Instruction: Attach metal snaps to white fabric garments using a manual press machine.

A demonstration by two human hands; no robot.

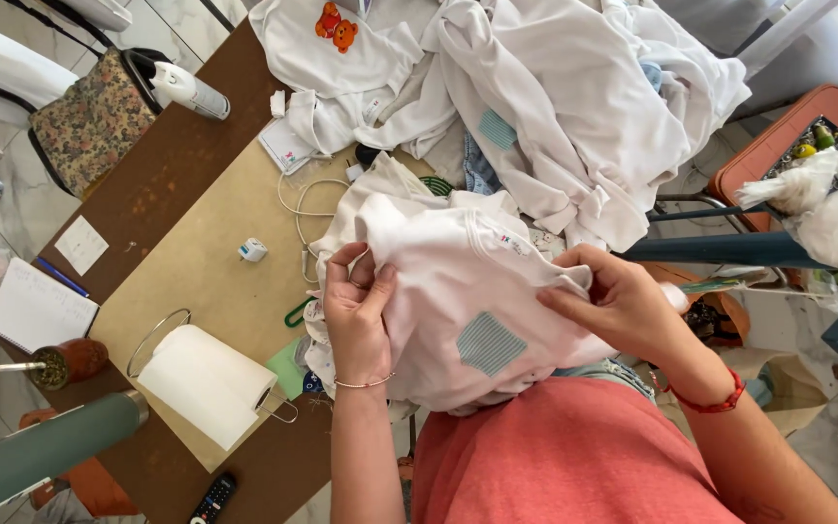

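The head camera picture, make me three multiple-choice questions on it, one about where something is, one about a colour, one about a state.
1. Where is the paper towel roll?
A. on the table, at the person's left
B. on the floor
C. on the clothes pile

2. What colour is the pocket patch on the white shirt?
A. red
B. striped pale green
C. black

3. What are the hands doing?
A. resting flat on the table
B. holding a remote
C. both gripping the shirt

Answers:
1 A, it lies in its wire holder on the tabletop.
2 B, the square patch shows pale green stripes.
3 C, the left hand and right hand both pinch the cloth.
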